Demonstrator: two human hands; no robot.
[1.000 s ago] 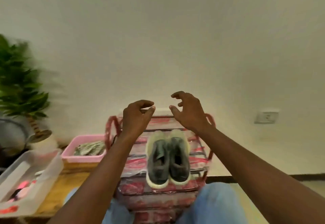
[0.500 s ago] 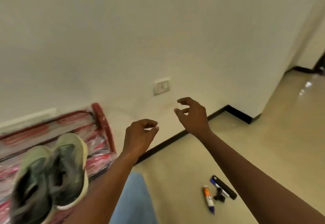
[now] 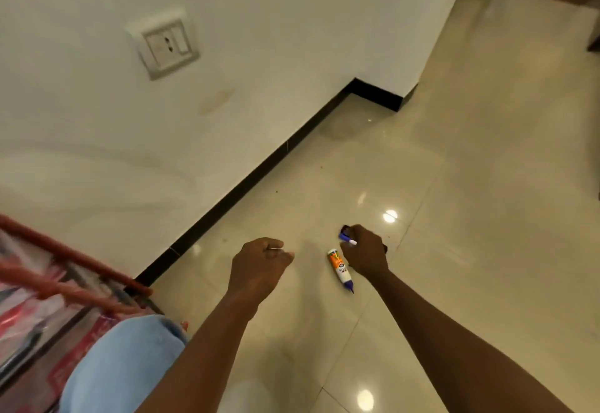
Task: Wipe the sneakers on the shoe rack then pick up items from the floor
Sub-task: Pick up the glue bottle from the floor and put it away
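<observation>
Blue-capped marker point(image 3: 346, 239) and black object under right hand point(image 3: 365, 254), grip unclear; orange-white glue tube point(image 3: 339, 269) just beside on glossy tile floor point(image 3: 454, 185); left hand point(image 3: 259, 265) loosely curled, empty

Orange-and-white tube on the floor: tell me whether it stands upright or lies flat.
Lying flat. The tube rests lengthwise on the floor tiles, blue tip toward the camera, beside the right hand.

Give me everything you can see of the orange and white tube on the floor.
The tube is a small plastic-looking cylinder, orange at the far end with a white tip, white in the middle with a printed label, and capped in dark blue at the near end. It lies flat on the glossy tile floor, just left of the right hand, apparently untouched.
</observation>
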